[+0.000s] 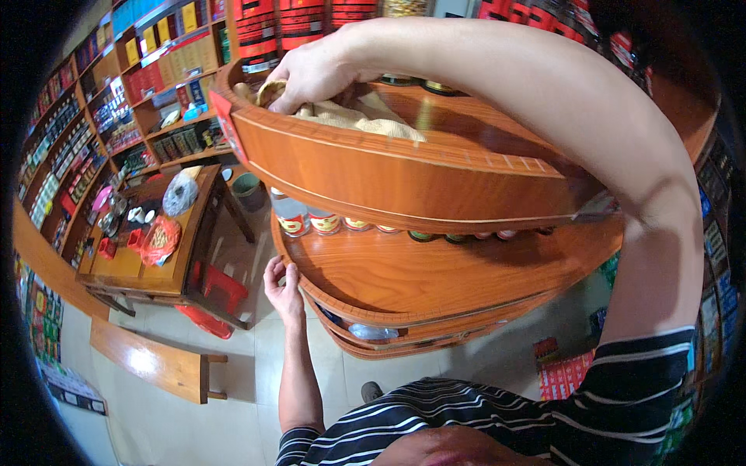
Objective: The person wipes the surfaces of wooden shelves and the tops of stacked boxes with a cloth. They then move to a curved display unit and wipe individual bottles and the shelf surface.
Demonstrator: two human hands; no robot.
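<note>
My right hand (320, 69) reaches across the upper wooden shelf (402, 169) to its left end. It presses on a bunched tan ribbed cloth (361, 119), with part of the cloth gathered under the fingers. The palm side is hidden. Lower down, my left hand (284, 284) grips the rounded left edge of the lower wooden shelf (373, 274), thumb and fingers around the rim. Clear bottles with red and gold labels (289, 215) stand at the back of that lower shelf, their tops partly hidden by the upper one.
Red and black packages (256, 32) stand behind the cloth. To the left are a wooden table (134, 271) holding bags and cups, a red plastic stool (218, 291), a wooden bench (151, 361) and stocked wall shelves (169, 70). Red boxes (562, 376) lie on the floor at right.
</note>
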